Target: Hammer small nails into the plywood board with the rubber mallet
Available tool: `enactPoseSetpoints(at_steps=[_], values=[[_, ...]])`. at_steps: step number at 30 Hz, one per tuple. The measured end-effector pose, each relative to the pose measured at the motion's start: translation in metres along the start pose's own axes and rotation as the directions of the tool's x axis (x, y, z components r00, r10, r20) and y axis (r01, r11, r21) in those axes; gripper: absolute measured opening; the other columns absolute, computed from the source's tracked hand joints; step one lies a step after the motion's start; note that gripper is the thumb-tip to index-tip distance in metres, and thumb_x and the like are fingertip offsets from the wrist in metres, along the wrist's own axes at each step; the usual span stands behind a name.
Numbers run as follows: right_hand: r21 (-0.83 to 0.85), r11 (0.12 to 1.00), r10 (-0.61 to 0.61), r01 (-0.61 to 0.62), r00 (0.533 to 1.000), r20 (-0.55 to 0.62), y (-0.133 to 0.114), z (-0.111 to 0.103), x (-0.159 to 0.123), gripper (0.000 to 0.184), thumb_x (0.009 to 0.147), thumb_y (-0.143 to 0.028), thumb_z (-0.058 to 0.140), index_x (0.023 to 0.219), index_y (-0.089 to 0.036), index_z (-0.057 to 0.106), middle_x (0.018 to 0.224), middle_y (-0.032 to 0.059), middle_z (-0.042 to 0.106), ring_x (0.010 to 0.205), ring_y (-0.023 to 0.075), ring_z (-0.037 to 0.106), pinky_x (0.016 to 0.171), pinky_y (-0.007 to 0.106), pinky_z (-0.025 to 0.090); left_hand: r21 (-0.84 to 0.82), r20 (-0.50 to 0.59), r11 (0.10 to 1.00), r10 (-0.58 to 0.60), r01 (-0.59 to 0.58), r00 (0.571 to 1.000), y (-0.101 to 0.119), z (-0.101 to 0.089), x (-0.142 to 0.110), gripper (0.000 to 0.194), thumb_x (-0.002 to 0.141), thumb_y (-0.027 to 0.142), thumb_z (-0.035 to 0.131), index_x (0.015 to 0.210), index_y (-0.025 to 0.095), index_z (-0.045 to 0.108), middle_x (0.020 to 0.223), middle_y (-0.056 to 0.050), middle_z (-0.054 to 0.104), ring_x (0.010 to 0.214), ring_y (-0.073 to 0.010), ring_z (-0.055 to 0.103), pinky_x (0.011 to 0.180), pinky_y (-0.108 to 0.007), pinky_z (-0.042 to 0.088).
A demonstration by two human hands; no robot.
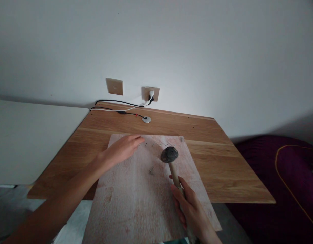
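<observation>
My right hand [188, 206] is wrapped around the wooden handle of a mallet [169, 155] with a dark, rounded head. The mallet's head is over the right half of a pale, worn wooden board [126, 196]. My left hand [127, 147] is above the board's far left part, its fingers closed together; what they hold, if anything, is too small to make out. Close to those fingertips, a row of several thin nails [153, 145] runs along the board's far side. A small pile of loose nails [151, 171] lies near the middle of the board.
Under the board is a brown wooden tabletop [217, 162]. Black and white cables [113, 109] run along its back to a wall socket [150, 94] and a round cable hole [146, 119]. A white surface [37, 142] adjoins at left; purple fabric [263, 169] is at right.
</observation>
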State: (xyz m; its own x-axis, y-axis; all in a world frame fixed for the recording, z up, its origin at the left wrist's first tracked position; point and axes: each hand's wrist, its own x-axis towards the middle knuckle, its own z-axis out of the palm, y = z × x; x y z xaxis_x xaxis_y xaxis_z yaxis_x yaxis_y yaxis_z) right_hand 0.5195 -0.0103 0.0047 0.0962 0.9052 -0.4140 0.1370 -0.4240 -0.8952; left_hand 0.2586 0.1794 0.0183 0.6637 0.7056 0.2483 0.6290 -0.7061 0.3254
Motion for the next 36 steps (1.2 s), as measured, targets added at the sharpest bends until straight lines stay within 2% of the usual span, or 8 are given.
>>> enactPoseSetpoints(at_steps=[5, 15, 20, 29, 36], values=[[-0.006, 1.000, 0.005, -0.005, 1.000, 0.020, -0.0001, -0.0014, 0.0007, 0.072, 0.095, -0.069, 0.060, 0.142, -0.016, 0.052, 0.054, -0.0137, 0.047, 0.033, 0.0060, 0.033, 0.028, 0.016, 0.029, 0.043, 0.013, 0.999, -0.005, 0.004, 1.000, 0.0021, -0.0009, 0.0018, 0.031, 0.095, 0.001, 0.050, 0.108, 0.019, 0.071, 0.105, -0.007, 0.073, 0.095, -0.0212, 0.071, 0.083, -0.032, 0.055], [0.004, 1.000, 0.009, -0.009, 1.000, 0.029, 0.0003, -0.0022, 0.0010, 0.070, 0.094, -0.069, 0.062, 0.140, -0.018, 0.052, 0.058, -0.0130, 0.050, 0.032, 0.0054, 0.034, 0.028, 0.016, 0.031, -0.077, -0.053, 0.997, 0.023, -0.027, 0.998, -0.0033, 0.0038, 0.0020, 0.031, 0.096, 0.005, 0.053, 0.113, 0.023, 0.073, 0.106, -0.005, 0.074, 0.097, -0.0199, 0.071, 0.088, -0.032, 0.056], [-0.002, 1.000, -0.013, 0.013, 1.000, 0.022, 0.0008, -0.0019, 0.0005, 0.062, 0.097, -0.066, 0.059, 0.136, -0.018, 0.054, 0.054, -0.0141, 0.046, 0.033, 0.0054, 0.033, 0.029, 0.015, 0.030, -0.063, -0.029, 0.998, -0.004, 0.003, 1.000, -0.0012, 0.0020, 0.0016, 0.032, 0.096, 0.001, 0.052, 0.111, 0.021, 0.071, 0.107, -0.006, 0.073, 0.098, -0.0208, 0.072, 0.086, -0.032, 0.055], [-0.004, 1.000, -0.014, 0.014, 0.998, 0.054, 0.0017, -0.0037, 0.0020, 0.066, 0.098, -0.065, 0.059, 0.141, -0.016, 0.050, 0.054, -0.0142, 0.047, 0.032, 0.0059, 0.034, 0.029, 0.015, 0.031, -0.006, -0.035, 1.000, 0.003, -0.004, 0.999, -0.0005, -0.0008, 0.0018, 0.027, 0.099, 0.004, 0.051, 0.110, 0.020, 0.070, 0.103, -0.005, 0.073, 0.094, -0.0199, 0.071, 0.083, -0.031, 0.054], [0.005, 1.000, 0.001, -0.001, 0.999, 0.040, 0.0003, -0.0021, 0.0005, 0.065, 0.099, -0.066, 0.056, 0.141, -0.017, 0.049, 0.055, -0.0151, 0.046, 0.033, 0.0050, 0.032, 0.029, 0.015, 0.030, 0.004, -0.027, 1.000, 0.029, -0.028, 0.999, -0.0045, 0.0065, 0.0009, 0.030, 0.097, 0.002, 0.052, 0.114, 0.020, 0.069, 0.107, -0.006, 0.073, 0.098, -0.0213, 0.072, 0.085, -0.032, 0.055]])
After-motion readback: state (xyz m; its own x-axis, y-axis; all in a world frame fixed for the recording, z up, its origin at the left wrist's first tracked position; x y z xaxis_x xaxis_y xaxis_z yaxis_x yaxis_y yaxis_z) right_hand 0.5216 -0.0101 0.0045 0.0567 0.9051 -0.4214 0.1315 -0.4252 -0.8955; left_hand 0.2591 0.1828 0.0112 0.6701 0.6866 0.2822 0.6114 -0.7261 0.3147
